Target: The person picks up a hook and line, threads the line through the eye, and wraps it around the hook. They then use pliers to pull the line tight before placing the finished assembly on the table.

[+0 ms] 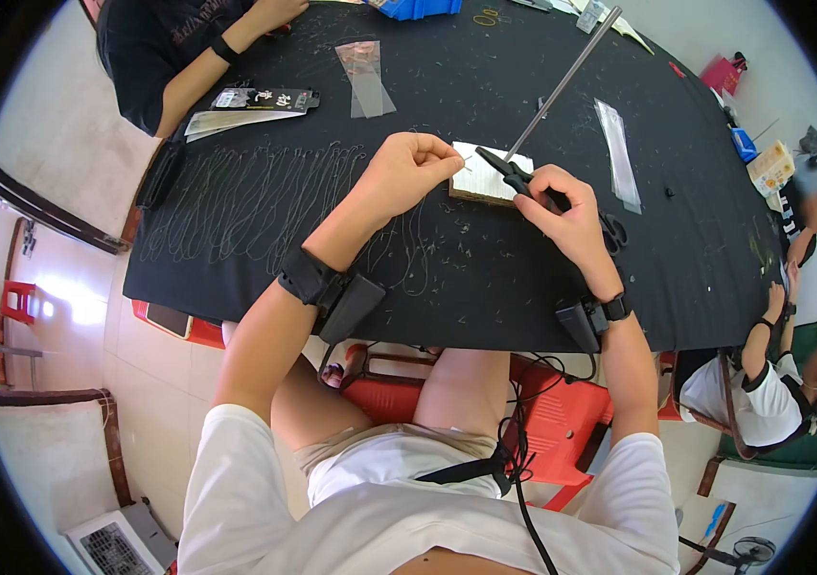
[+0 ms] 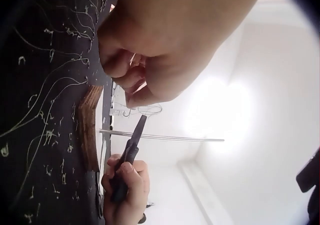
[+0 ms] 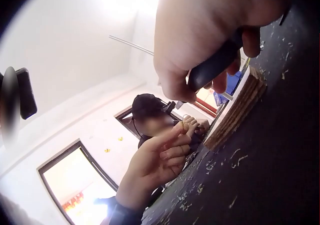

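Note:
My left hand [image 1: 410, 172] pinches a thin fishing line between thumb and forefinger; a small hook-like curl and loose loop of the line [image 2: 126, 113] show just below the fingertips in the left wrist view. My right hand [image 1: 566, 213] grips black pliers [image 1: 514, 174], their tapering nose directed at the left fingertips. Under the pliers' nose sits a white-topped block [image 1: 485, 184] with brown layered sides. A thin metal rod [image 1: 566, 79] rises from it at a slant. Black loop handles [image 1: 612, 233] show just beside the right wrist.
Many thin lines [image 1: 245, 206] lie in rows on the black-covered table at left, with clippings scattered about. Clear plastic sleeves [image 1: 619, 158] lie right of the block and another sleeve [image 1: 366, 81] beyond it. A packet [image 1: 264, 100] sits far left, near another person's arm [image 1: 199, 88].

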`<state>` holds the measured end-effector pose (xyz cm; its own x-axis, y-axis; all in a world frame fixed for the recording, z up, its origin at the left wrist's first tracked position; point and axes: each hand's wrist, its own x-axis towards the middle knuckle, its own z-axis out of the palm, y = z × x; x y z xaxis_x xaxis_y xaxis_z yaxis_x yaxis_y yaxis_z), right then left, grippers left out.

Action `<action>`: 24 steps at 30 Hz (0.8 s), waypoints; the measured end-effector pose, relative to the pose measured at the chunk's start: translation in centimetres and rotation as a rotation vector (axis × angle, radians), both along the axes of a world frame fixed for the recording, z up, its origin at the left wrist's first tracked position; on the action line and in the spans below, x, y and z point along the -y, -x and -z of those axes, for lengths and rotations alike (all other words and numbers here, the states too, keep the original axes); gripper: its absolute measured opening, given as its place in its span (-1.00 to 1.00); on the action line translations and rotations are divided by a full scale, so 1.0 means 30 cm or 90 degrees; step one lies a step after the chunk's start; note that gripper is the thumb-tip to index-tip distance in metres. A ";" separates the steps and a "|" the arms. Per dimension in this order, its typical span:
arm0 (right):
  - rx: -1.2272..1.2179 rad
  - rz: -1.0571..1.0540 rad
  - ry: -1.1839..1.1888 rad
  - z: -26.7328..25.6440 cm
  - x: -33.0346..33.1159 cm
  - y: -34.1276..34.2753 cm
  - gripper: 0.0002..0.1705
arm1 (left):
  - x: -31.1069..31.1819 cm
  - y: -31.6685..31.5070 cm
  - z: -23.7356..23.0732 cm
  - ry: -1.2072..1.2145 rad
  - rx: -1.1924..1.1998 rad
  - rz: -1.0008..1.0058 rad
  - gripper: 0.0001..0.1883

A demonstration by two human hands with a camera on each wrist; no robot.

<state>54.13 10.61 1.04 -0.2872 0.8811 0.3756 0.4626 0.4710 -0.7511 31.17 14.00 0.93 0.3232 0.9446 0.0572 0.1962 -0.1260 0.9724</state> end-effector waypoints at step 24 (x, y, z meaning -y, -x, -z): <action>0.016 -0.006 0.039 -0.001 0.002 -0.007 -0.76 | -0.011 -0.003 0.027 0.000 0.008 0.015 -0.79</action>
<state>54.32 10.55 1.06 -0.3041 0.8997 0.3131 0.4775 0.4284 -0.7671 31.28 14.33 0.13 0.3445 0.9368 0.0615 0.1812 -0.1306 0.9747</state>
